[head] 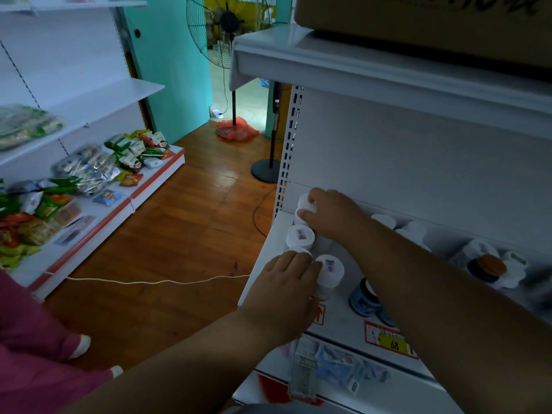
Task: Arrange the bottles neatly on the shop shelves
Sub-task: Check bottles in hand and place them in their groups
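Several white-capped bottles stand in a column at the left end of a white shelf. My right hand grips the back bottle by its cap, near the shelf's rear corner. A bottle with a small label on its cap stands just in front of it. My left hand holds the front-left bottle, with its fingers against the neighbouring white-capped bottle. A dark blue bottle stands to the right, partly hidden by my right forearm.
More white bottles and a brown-lidded dark jar sit further right on the shelf. A cardboard box rests on the shelf above. Snack packets fill the left shelving. A standing fan and a cord occupy the wooden floor.
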A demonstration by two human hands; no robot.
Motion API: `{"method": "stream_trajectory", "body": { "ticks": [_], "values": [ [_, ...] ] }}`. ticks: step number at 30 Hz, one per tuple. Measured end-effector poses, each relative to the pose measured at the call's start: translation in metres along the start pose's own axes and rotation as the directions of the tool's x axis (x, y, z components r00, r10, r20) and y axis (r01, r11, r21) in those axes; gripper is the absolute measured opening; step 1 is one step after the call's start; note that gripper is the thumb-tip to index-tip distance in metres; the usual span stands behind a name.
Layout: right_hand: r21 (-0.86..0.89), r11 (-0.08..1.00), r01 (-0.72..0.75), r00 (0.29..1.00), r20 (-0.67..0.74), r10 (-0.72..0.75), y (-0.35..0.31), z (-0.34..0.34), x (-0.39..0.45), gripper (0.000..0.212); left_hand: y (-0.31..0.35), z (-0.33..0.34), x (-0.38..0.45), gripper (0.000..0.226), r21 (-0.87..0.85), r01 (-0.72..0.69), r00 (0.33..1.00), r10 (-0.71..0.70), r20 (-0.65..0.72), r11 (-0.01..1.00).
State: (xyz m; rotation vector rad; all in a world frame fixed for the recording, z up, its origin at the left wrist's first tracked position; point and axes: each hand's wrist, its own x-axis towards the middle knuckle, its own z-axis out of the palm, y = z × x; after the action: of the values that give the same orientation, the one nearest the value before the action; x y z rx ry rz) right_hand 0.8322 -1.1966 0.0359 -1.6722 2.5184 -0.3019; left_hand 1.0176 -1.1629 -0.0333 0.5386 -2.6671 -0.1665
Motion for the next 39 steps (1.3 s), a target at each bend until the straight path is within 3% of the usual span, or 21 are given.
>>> {"method": "stream_trajectory", "body": {
  "ticks": [7,12,15,17,19,21,25,30,33,37,39],
  "values": [
    [-0.025,1.0,0.013,0.997,-0.072,-0.014,-0.002,0.009,0.009,0.034,-0.008,-0.015,0.007,0.045,-0.035,0.024,0.998,-0.026,-0.056,0.999],
    [0.332,0.941,-0.071,0.954,-0.254,0.162,-0.001,-0.013,-0.004,0.036,-0.015,-0.028,0.015,0.054,-0.201,0.157,0.983,-0.173,-0.061,0.967],
    [0.581,0.812,0.048,0.861,-0.437,0.262,0.004,-0.04,-0.034,0.033,-0.014,-0.039,0.025,0.052,-0.319,0.179,0.965,-0.23,-0.13,0.931],
    [0.73,0.665,0.156,0.787,-0.499,0.363,0.007,-0.053,-0.064,0.025,-0.005,-0.044,0.03,0.054,-0.413,0.157,0.944,-0.259,-0.204,0.897],
    [0.859,0.456,0.233,0.739,-0.461,0.491,0.011,-0.058,-0.098,0.017,0.011,-0.046,0.035,0.056,-0.483,0.111,0.932,-0.26,-0.254,0.868],
    [0.917,0.327,0.226,0.726,-0.383,0.571,0.018,-0.058,-0.128,0.012,0.033,-0.043,0.037,0.059,-0.547,0.059,0.948,-0.219,-0.232,0.835],
    [0.901,0.395,0.179,0.723,-0.393,0.568,0.038,-0.057,-0.179,0.017,0.078,-0.028,0.04,0.057,-0.627,-0.007,0.989,-0.089,-0.121,0.779],
    [0.864,0.487,0.124,0.744,-0.406,0.531,0.079,-0.063,-0.226,0.016,0.13,-0.004,0.049,0.063,-0.704,0.025,1.0,-0.009,0.026,0.709],
    [0.887,0.447,0.115,0.735,-0.379,0.562,0.111,-0.071,-0.259,0.017,0.17,0.005,0.052,0.065,-0.721,0.011,0.997,0.052,0.064,0.693],
    [0.856,0.509,0.086,0.7,-0.416,0.581,0.159,-0.082,-0.316,0.023,0.239,0.023,0.059,0.07,-0.72,-0.018,0.991,0.108,0.08,0.694],
    [0.87,0.488,0.068,0.687,-0.396,0.609,0.188,-0.089,-0.344,0.029,0.279,0.036,0.061,0.073,-0.749,-0.01,0.987,0.126,0.099,0.663]
  ]
}}
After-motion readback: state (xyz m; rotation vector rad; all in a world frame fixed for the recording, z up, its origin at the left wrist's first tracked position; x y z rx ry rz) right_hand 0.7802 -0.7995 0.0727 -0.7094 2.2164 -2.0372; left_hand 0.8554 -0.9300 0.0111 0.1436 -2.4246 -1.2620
